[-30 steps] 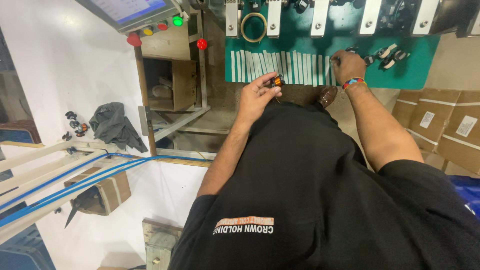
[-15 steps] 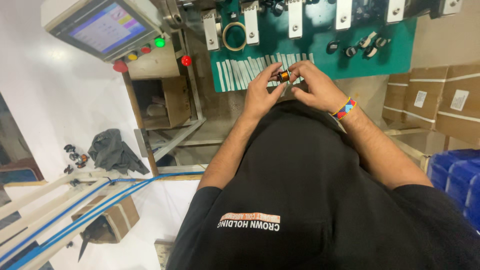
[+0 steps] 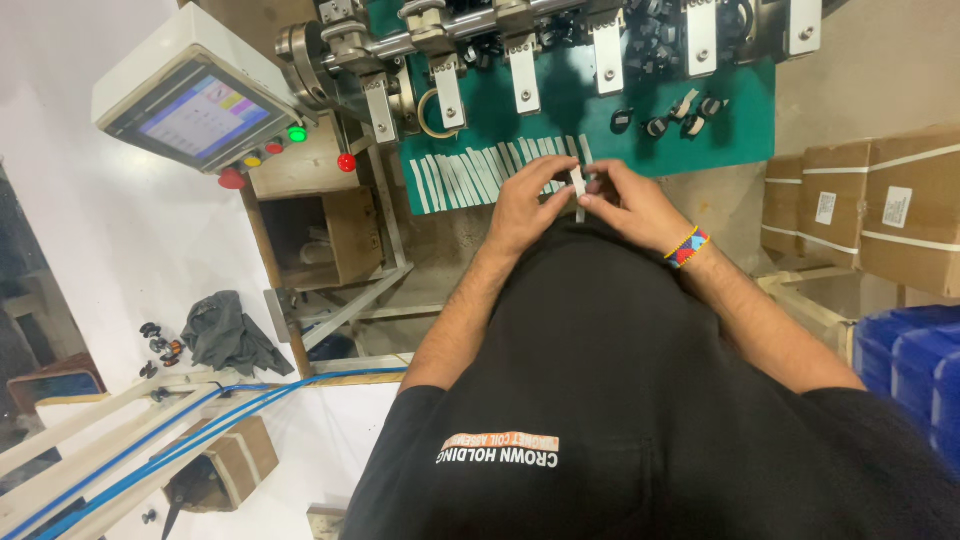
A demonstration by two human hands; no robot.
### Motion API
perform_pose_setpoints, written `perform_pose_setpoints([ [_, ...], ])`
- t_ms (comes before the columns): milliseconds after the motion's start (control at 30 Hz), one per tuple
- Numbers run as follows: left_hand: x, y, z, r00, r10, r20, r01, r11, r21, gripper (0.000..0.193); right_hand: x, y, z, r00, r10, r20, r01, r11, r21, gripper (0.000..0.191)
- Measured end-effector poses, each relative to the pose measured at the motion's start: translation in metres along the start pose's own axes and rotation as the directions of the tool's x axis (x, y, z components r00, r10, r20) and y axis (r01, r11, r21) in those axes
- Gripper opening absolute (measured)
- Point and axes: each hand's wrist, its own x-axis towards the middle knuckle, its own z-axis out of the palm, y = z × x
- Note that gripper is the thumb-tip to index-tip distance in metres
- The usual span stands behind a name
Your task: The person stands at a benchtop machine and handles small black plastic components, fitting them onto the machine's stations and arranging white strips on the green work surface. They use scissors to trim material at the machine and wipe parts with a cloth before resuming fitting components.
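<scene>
Above green mat, both hands pinching white strip between fingertips.

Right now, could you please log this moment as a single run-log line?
left hand: pinching white strip | right hand: pinching same strip | strip: upright, above green mat | spare strips: rowed on mat

Clamps crowd above; green mat open rightward.

Bright, even indoor light; wide-angle view.
White floor near blown out, soft shadows only, lit screen legible, edges bent by lens, slight softness at hands.
</scene>
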Motion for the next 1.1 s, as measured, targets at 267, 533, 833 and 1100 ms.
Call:
perform_pose_setpoints([
  [267,0.027,-0.02,0.032,0.887,-0.386,0.255,0.439,0.53,-0.725,0.038,-0.017,0.002,-0.046,0.991,-0.021,-0.129,0.01,0.996,-0.087,0.016],
  [533,0.044,0.002,0.076,0.781,-0.345,0.52,0.591,0.138,-0.795,0.037,-0.02,-0.02,-0.09,0.828,-0.515,-0.223,0.332,0.77,-0.545,0.008],
  [833,0.042,0.029,0.121,0.947,-0.291,0.134,0.318,0.906,-0.28,0.06,-0.026,0.019,-0.141,0.995,-0.034,-0.099,0.03,0.999,-0.038,0.021],
  [1100,0.046,0.044,0.139,0.956,-0.273,0.107,0.275,0.961,-0.008,0.078,-0.02,0.01,-0.145,0.998,0.013,-0.064,-0.023,0.989,-0.146,0.017],
])
